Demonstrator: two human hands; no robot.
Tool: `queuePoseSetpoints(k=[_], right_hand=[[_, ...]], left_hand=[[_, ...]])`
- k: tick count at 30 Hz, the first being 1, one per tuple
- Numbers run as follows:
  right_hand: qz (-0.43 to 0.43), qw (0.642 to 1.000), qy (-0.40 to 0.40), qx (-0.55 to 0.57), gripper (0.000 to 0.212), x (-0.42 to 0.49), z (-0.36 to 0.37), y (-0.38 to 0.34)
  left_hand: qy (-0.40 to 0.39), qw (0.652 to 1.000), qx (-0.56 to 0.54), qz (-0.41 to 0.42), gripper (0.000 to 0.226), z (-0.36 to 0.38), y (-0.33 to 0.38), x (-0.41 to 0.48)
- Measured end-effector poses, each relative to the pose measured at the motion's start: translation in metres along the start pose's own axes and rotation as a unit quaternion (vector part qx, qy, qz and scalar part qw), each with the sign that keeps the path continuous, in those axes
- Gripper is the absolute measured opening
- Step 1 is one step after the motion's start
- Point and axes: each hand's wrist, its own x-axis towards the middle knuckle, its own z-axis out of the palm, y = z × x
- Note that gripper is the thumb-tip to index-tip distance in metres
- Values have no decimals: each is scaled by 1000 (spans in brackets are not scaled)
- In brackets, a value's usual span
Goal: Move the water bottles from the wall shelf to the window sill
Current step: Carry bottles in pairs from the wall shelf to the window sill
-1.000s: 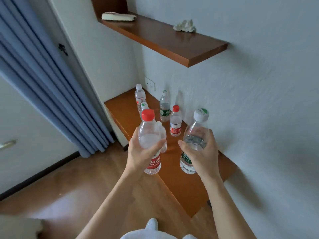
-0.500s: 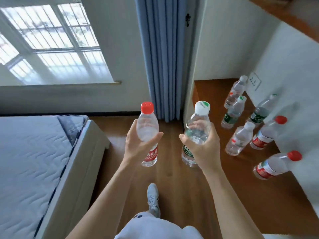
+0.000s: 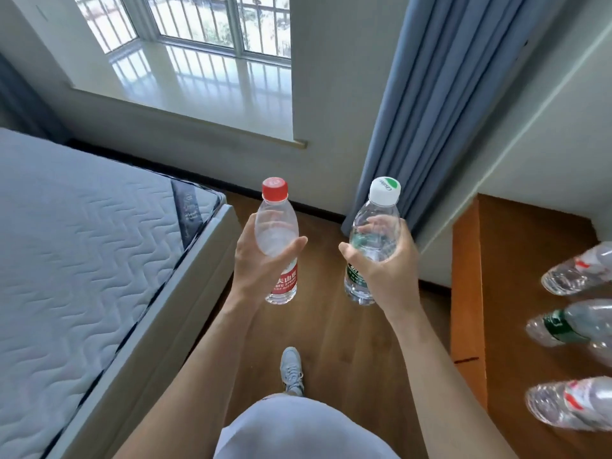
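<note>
View swung toward window sill (image 3: pixel 212 91), now nearer; left hand (image 3: pixel 256 265) grips red-cap bottle (image 3: pixel 277 240), right hand (image 3: pixel 385 270) grips white-cap bottle (image 3: pixel 374 240). Three bottles (image 3: pixel 569 326) visible on shelf (image 3: pixel 516 293), far right.

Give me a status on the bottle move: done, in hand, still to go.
Done: nothing yet; the visible part of the window sill holds no bottles. In hand: the left hand has a grip on the red-capped bottle and the right hand on the white-capped bottle, both carried upright above the floor. Left: at least three bottles remain on the wooden shelf at right.
</note>
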Motion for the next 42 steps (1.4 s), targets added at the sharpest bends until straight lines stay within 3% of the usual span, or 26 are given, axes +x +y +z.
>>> queuePoseSetpoints(k=[9, 27, 36, 42], right_hand=[[-12, 999, -38, 0, 52, 140, 94, -2], [-29, 993, -111, -14, 57, 370, 210, 29], [-64, 976, -207, 21, 60, 552, 265, 32], [-79, 962, -261, 30, 62, 620, 309, 34]], left_hand=[[36, 999, -15, -5, 52, -21, -17, 161], [96, 995, 13, -27, 50, -7, -53, 381], [190, 980, 37, -52, 52, 22, -30, 535], [248, 965, 40, -74, 51, 16, -36, 591]])
